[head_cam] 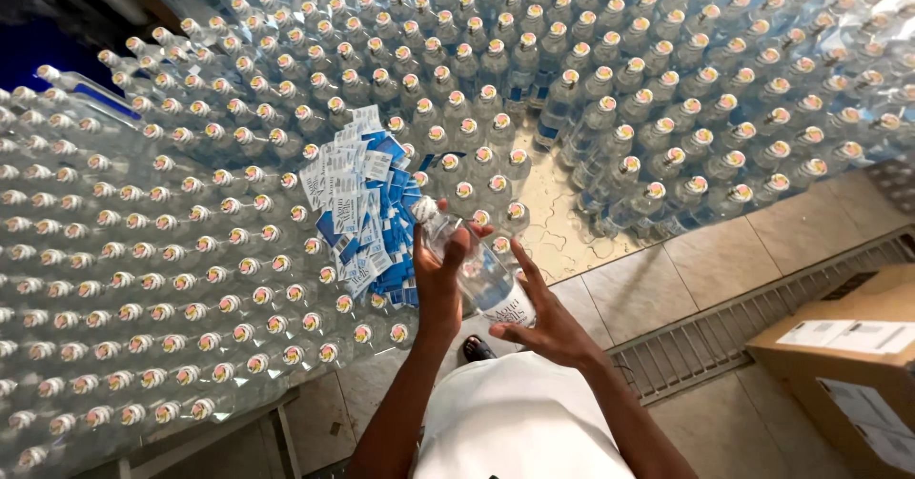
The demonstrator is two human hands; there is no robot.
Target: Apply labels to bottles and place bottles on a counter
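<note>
Both hands close on one clear plastic bottle (474, 271), held tilted just in front of the person's white top: the left hand (439, 284) wraps the upper body below the cap, while the right hand (545, 319) cups the lower end with fingers spread, where a white and blue label already sits on the bottle. It looks as if labelling of this bottle is done or nearly done, though whether the label is pressed flat all round cannot be told, since the fingers cover part of it.

Just beyond the hands, a loose stack of blue and white labels (360, 203) lies on top of the capped bottles (172, 279) that fill the left and near side. Most of these look unlabelled from above, so much seems left. Farther off and to the right, more bottles (667, 88) stand on the tiled floor (658, 284); their sides are hard to read. At the near right a cardboard box (853, 360) is cut off by the edge.
</note>
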